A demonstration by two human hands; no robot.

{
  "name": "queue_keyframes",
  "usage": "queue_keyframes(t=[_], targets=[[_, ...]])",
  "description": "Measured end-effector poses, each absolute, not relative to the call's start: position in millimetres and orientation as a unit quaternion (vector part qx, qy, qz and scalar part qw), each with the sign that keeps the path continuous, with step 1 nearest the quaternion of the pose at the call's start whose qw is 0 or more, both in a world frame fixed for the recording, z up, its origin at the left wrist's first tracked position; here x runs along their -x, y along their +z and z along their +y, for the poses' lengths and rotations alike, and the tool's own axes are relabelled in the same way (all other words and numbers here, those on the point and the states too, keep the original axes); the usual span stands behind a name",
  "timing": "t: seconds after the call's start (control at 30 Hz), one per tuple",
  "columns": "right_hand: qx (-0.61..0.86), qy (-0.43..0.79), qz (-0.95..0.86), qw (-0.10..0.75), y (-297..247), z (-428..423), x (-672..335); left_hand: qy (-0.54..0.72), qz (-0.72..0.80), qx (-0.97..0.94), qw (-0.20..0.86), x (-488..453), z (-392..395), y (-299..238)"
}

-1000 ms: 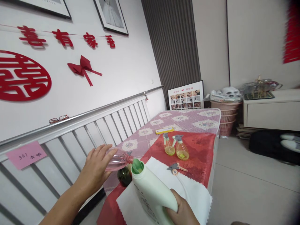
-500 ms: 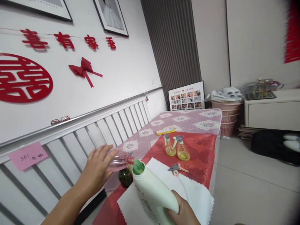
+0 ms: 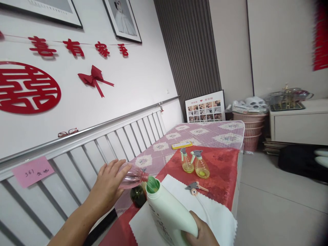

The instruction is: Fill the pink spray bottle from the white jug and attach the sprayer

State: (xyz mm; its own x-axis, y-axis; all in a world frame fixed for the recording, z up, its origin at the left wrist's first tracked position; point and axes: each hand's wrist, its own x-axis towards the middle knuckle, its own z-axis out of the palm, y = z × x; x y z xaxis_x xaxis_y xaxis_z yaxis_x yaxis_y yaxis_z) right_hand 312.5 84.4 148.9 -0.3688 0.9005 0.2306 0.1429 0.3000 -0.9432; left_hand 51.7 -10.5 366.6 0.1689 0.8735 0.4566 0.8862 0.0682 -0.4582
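Observation:
My left hand (image 3: 109, 182) is closed around a clear pink spray bottle body (image 3: 132, 177), which lies nearly level with its threaded neck pointing right. My right hand (image 3: 201, 230) grips the handle of a pale green jug (image 3: 170, 208), tilted so that its open mouth faces up and left. The bottle's neck is at the jug's mouth; a clear streak shows there, but I cannot tell which way liquid runs. A dark green round bottle (image 3: 137, 195) stands behind them. A grey-and-pink spray head (image 3: 196, 187) with a tube lies on the white cloth (image 3: 176, 186).
Two yellowish spray bottles (image 3: 187, 166) with grey heads stand on the red cloth (image 3: 217, 160). Behind them lies a yellow box (image 3: 181, 145) on the patterned mattress (image 3: 200, 131). White railings (image 3: 112, 143) run along the left. Pink baskets (image 3: 251, 133) stand beyond the far right corner.
The whole view has shifted slightly, so everything sits a little lower and further right. Both hands keep their holds, with the bottle's neck still at the jug's mouth.

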Motion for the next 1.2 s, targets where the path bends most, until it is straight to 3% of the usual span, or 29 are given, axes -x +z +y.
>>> queue_keyframes(t=[1.2], targets=[[0.374, 0.45, -0.697, 0.414, 140.4, 86.9, -311.6, 0.0, -0.654, 0.673, 0.346, -51.7, -9.6, 365.1]])
